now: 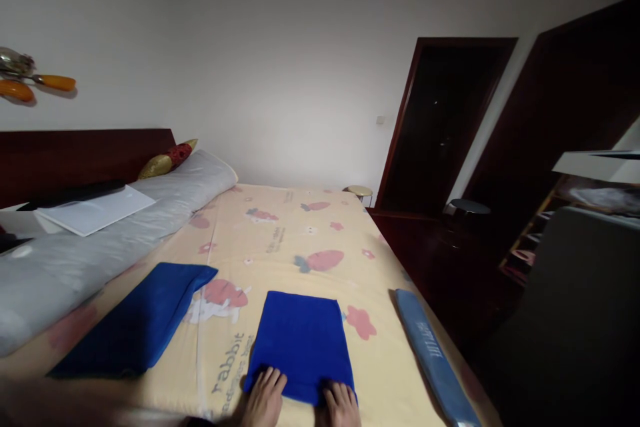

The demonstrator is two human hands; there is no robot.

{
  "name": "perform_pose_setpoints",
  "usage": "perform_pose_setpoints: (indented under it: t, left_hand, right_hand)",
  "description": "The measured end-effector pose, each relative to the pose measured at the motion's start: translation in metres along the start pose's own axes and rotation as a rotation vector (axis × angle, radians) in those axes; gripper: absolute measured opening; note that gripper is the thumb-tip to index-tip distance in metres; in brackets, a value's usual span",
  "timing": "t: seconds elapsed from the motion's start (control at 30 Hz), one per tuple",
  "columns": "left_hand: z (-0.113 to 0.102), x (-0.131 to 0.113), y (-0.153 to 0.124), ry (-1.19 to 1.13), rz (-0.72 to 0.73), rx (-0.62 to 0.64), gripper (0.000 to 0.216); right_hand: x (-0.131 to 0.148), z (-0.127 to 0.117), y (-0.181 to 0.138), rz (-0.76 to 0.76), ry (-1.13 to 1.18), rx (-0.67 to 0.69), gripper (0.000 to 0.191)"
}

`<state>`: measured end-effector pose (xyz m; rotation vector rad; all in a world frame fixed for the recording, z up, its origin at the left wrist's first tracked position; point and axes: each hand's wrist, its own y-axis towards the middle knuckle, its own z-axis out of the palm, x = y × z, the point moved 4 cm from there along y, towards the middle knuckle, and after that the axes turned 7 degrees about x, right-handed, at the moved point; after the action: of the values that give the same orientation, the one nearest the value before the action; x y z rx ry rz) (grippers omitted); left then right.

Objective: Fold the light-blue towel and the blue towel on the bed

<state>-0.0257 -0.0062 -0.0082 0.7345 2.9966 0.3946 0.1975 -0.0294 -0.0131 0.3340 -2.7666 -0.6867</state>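
Observation:
A bright blue cloth [303,340], roughly square, lies flat on the bed in front of me. My left hand [265,397] is closed on its near left corner, fingers bent together over the edge. At the near right corner, my right hand [343,405] grips the same edge with curled fingers. Both thumbs are hidden. To the left, a darker blue folded cloth [135,320] rests on the sheet, apart from my hands.
The bed sheet [280,247] is cream with carrots and rabbits. A long blue-grey packet [433,353] lies along the bed's right edge. A grey bolster [115,240] carries a white board [97,209] at left. Stools [470,207] and a dark door [445,127] stand beyond.

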Motion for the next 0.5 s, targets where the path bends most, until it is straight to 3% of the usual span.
perform_pose_setpoints:
  t: [0.1,0.17,0.33,0.43,0.5]
  left_hand:
    - [-0.003,0.002,0.019,-0.129,-0.221,0.228,0.049]
    - [-0.006,0.000,0.031,-0.162,-0.304,0.270,0.047]
    - [-0.002,-0.017,0.052,-0.166,-0.350,0.207,0.049]
    - [0.006,-0.027,0.055,-0.185,-0.272,0.161,0.050]
    - [0.008,-0.022,0.049,-0.198,-0.189,0.120,0.043]
  right_hand:
    - [-0.004,-0.010,0.023,0.012,-0.027,0.085,0.015]
    - [-0.003,-0.011,0.036,0.005,-0.058,0.112,0.016]
    - [0.020,0.008,0.054,0.105,-0.034,0.058,0.026]
    - [0.037,0.029,0.056,0.050,0.080,0.046,0.025]
    - [0.034,0.037,0.050,0.000,0.116,0.004,0.029]
